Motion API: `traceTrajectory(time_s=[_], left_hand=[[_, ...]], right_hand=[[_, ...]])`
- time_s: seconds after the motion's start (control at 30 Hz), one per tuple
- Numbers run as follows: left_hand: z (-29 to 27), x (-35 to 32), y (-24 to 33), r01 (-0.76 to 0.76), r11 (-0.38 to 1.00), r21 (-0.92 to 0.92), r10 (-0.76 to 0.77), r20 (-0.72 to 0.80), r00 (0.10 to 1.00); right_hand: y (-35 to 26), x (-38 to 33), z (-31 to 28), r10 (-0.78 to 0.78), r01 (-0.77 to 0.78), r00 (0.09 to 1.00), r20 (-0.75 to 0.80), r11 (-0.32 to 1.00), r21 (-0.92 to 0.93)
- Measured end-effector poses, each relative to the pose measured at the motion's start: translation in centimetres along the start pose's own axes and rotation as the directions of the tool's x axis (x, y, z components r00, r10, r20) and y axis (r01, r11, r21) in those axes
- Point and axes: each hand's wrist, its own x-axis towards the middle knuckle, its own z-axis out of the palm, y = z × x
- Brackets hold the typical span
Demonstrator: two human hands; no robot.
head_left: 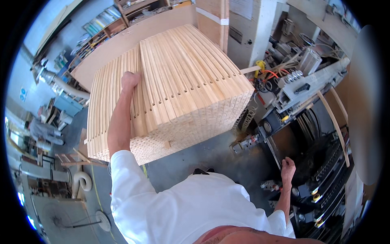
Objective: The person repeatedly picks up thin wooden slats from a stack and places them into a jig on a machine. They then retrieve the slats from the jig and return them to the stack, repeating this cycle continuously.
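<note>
A large block of stacked pale wooden strips stands in front of me, with a row of small round holes near the strips' close ends. My left hand reaches over the left half of the top layer. Its fingers are curled round a wooden strip beside a step in the layer; the fingertips are hidden. On the right, my right hand hangs in the air with fingers curled in and nothing visible in them. It is nearest to a dark machine.
Behind the stack rises a curved board, with shelves beyond. A metal bench with fittings is at the right, and coiled hoses hang by the stack's right corner. A standing fan is at lower left.
</note>
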Motion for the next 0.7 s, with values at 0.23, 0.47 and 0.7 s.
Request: traceTrajectory(time_s=[0.23, 0.47, 0.7], left_hand=[[2.7, 5.0, -1.6, -0.191, 0.981, 0.043, 0.194, -0.092, 0.977], [-1.4, -13.4, 12.5, -0.691, 0.676, -0.256, 0.571, -0.411, 0.711], [8.7, -49.6, 22.0, -0.459, 0.459, -0.76, 0.879, 0.313, 0.36]], right_hand=[[3.0, -7.0, -2.7, 0.071, -0.081, 0.992, -0.101, 0.992, -0.094], [5.3, -18.5, -9.8, 0.283, -0.304, 0.878, -0.386, 0.953, 0.007], [16.2, -37.0, -14.6, 0.406, -0.622, 0.618, -0.673, 0.776, -0.103]])
